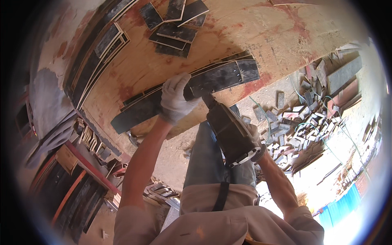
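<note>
A long curved black plywood strip (216,79) lies along the near side of the wooden tabletop (134,69), with further thin layers behind it. A shorter black piece (247,70) meets its right end. My left hand (175,97), in a pale glove, is closed over the middle of the strip, its fingers around the far edge. A dark nail gun (229,130) is in my right hand (255,139), mostly hidden behind the tool's body. The gun's nose meets the strip's near edge, just right of my left hand; exact contact cannot be made out.
Small black boards (173,32) lie piled at the table's far side. Curved strips (96,61) are stacked at its left. Many wood offcuts (302,130) and a thin green hose (318,132) cover the ground at right. Dark panels (77,200) stand lower left.
</note>
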### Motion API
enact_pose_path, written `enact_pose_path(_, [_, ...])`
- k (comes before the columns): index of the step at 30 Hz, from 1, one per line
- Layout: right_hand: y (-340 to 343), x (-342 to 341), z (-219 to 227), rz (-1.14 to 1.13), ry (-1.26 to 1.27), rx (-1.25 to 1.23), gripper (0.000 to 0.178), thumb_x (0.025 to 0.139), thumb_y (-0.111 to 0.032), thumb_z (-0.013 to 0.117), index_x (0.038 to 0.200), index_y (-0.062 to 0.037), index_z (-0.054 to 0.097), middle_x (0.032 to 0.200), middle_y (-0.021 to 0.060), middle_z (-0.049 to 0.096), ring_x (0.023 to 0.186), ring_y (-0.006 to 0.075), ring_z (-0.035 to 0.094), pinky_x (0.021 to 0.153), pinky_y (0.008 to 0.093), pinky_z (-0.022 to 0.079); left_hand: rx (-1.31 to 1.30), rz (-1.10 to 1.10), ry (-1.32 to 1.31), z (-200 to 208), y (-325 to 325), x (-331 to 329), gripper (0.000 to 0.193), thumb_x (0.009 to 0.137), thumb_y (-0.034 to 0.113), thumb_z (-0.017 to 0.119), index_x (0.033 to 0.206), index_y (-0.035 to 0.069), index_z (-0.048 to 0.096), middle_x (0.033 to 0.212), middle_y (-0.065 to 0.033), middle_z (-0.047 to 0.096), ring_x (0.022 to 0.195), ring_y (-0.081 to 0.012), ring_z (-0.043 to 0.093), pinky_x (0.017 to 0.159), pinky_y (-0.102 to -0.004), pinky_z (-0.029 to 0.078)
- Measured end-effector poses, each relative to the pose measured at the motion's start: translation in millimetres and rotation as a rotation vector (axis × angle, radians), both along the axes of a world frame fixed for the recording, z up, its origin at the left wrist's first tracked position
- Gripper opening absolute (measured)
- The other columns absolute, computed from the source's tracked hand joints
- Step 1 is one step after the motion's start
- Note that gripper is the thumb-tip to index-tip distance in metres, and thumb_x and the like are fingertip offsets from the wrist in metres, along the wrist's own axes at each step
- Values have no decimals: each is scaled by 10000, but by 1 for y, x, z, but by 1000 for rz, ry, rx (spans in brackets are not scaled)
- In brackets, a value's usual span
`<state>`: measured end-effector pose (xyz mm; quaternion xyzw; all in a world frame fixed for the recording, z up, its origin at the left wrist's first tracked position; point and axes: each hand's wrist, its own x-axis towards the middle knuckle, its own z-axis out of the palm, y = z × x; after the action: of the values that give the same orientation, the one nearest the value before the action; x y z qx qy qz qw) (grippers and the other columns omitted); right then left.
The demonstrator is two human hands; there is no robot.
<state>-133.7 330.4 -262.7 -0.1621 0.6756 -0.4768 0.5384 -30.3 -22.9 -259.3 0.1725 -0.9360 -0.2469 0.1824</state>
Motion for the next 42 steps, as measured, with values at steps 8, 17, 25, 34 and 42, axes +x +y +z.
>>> enact_pose_path(8, [22, -8, 2, -12, -25, 23, 472, 975, -104, 672, 1432, -27, 579, 1141, 107, 661, 925, 226, 657, 829, 346, 548, -14, -9, 10, -1, 1, 0, 884, 612, 239, 1016, 1388, 60, 630, 1308, -132, 682, 1150, -347, 678, 1017, -498, 524])
enact_pose_path(17, [33, -4, -18, -5, -51, 21, 482, 986, -106, 664, 1452, -29, 567, 1179, 99, 654, 952, 211, 648, 859, 337, 546, -19, -22, 22, 0, 0, -1, 904, 598, 233, 1021, 1388, 53, 618, 1309, -137, 678, 1136, -362, 672, 992, -500, 536])
enact_pose_path(25, [27, -6, 7, -296, -416, 203, 477, 1030, -44, 614, 1499, -50, 525, 1144, 32, 646, 959, 103, 621, 794, 263, 534, -45, -13, -6, -1, 2, 0, 902, 614, 262, 1017, 1392, 59, 609, 1329, -141, 666, 1144, -368, 661, 1018, -501, 520])
enact_pose_path(34, [38, -22, 60, 22, 297, 9, 488, 1008, -43, 636, 1488, -44, 549, 1085, 18, 670, 913, 116, 640, 760, 277, 553, -148, -63, -173, 5, 6, 1, 1058, 655, 331, 994, 1554, 62, 506, 1395, -177, 590, 1249, -371, 594, 1029, -510, 512])
enact_pose_path(42, [105, -9, 86, -71, 189, 228, 494, 998, -55, 649, 1483, -43, 554, 1087, 27, 674, 919, 132, 644, 768, 289, 553, -60, -290, -246, 70, -14, -13, 842, 863, 290, 857, 1559, 1, 482, 1401, -266, 609, 1118, -446, 679, 905, -508, 582])
